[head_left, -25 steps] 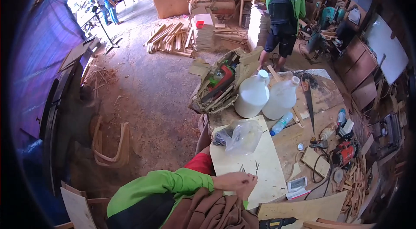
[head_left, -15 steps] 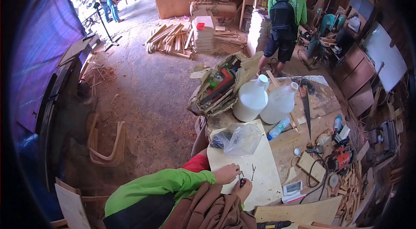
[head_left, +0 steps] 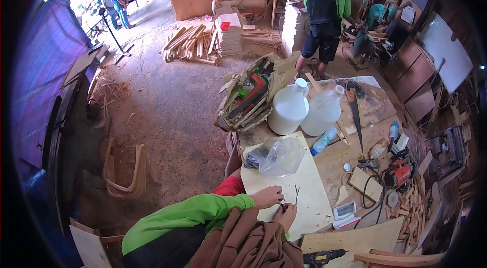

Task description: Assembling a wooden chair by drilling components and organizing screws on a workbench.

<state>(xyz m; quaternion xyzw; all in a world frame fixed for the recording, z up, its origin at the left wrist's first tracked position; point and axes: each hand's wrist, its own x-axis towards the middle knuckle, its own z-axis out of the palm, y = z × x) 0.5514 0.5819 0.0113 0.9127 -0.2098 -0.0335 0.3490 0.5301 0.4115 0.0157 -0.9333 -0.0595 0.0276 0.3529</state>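
My left hand (head_left: 266, 197), in a green sleeve, rests on a pale plywood board (head_left: 309, 207) at the bench's near edge. My right hand (head_left: 287, 214) comes out from under a brown cloth (head_left: 243, 242) and meets it fingertip to fingertip. Both hands pinch a small dark screw (head_left: 281, 206) between them; it is too small to see clearly. A few more dark screws (head_left: 296, 193) lie loose on the board just right of my hands. A clear plastic bag (head_left: 276, 155) with dark contents sits at the board's far end.
Two white plastic jugs (head_left: 289, 108), a handsaw (head_left: 355, 116), a small bottle (head_left: 323, 141), a red power tool (head_left: 401, 174) and a cordless drill (head_left: 322, 257) crowd the workbench. A woven basket of tools (head_left: 248, 98) sits at its far corner. A person with a backpack (head_left: 324, 9) stands beyond.
My hands have shifted slightly farther up the board and closed together over the screw. The person with the backpack stays at the far bench.
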